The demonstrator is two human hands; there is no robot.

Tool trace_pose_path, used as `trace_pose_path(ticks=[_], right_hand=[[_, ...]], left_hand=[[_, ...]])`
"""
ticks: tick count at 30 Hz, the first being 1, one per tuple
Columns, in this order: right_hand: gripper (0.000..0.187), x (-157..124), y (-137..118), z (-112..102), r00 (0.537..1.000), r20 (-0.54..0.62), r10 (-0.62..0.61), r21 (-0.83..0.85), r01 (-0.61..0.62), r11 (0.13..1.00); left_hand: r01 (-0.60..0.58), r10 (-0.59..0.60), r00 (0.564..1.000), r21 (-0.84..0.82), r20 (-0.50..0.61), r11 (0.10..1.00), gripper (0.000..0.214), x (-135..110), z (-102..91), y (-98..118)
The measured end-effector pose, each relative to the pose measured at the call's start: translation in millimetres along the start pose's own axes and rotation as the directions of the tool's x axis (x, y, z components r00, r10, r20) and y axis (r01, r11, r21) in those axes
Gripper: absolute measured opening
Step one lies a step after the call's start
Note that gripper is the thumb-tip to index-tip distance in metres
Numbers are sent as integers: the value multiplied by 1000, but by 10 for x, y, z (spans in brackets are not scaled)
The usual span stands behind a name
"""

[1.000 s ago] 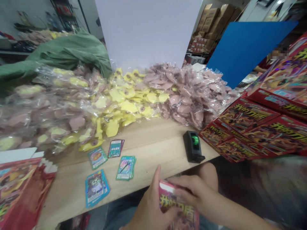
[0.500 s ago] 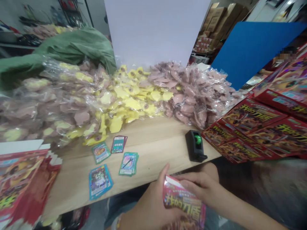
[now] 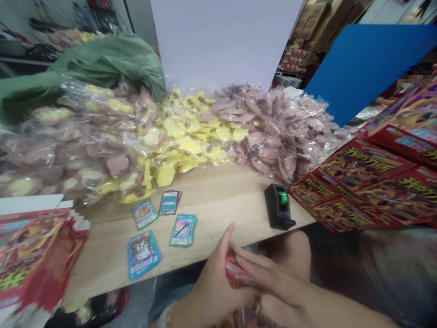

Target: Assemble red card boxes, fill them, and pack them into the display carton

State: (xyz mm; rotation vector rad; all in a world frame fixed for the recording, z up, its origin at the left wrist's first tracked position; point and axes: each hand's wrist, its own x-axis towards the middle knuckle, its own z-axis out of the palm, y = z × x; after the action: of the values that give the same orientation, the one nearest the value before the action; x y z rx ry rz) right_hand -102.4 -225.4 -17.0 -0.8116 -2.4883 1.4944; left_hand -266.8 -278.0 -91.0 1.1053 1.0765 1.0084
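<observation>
My left hand (image 3: 216,280) is wrapped around a red printed cardboard box (image 3: 235,273) at the lower middle, below the table's front edge, its thumb pointing up. Across the box's upper end lies my right hand (image 3: 273,282), its fingers together and pressing on it. Most of the box is covered by both hands. On the tabletop nearby lie small piles of cards: blue-edged cards (image 3: 143,255), green-edged cards with a fork picture (image 3: 183,230), a card with a food picture (image 3: 144,213) and a teal text card (image 3: 170,202).
A black tape dispenser (image 3: 279,207) with green tape stands at the table's right. Heaped along the back are bagged yellow pieces (image 3: 187,143) and bagged pinkish pieces (image 3: 273,132). Red boxes (image 3: 362,182) are stacked at right; flat red cartons (image 3: 34,259) lie at left.
My right hand has moved left and over the upper end of the box, hiding its printed front. The view has shifted slightly.
</observation>
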Motion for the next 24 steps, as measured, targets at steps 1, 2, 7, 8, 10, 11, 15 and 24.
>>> trace_pose_path(ticks=[1,2,7,8,10,11,15,24], right_hand=[[51,-40,82,68,998,-49,-30,-23,29,999],[51,-93,195,117,990,-138,-42,-34,38,999],[50,-419,925,-134,365,-847,387,301,-270,915],[50,-444,1047,-250,231,-828,511,436,-307,846],[44,-410,1245,-462,176,-680,711,636,-340,693],[39,-359,1320,-545,218,-596,773,692,-349,632],[26,-146,1476,-695,340,-407,848,799,-317,510],[27,-349,1459,-117,338,-670,661,673,-100,733]], left_hand=[[-3,3,1000,-40,8,999,98,24,-34,38],[-15,18,997,-50,68,999,86,56,-88,100],[-448,384,893,385,236,807,31,449,-455,473],[-521,485,850,468,205,714,31,583,-477,483],[-603,606,768,552,206,576,32,857,-438,408],[-626,620,747,567,240,535,31,975,-391,339],[-654,569,741,576,357,490,29,1198,-254,121],[-495,450,852,689,267,529,37,1199,-263,185]])
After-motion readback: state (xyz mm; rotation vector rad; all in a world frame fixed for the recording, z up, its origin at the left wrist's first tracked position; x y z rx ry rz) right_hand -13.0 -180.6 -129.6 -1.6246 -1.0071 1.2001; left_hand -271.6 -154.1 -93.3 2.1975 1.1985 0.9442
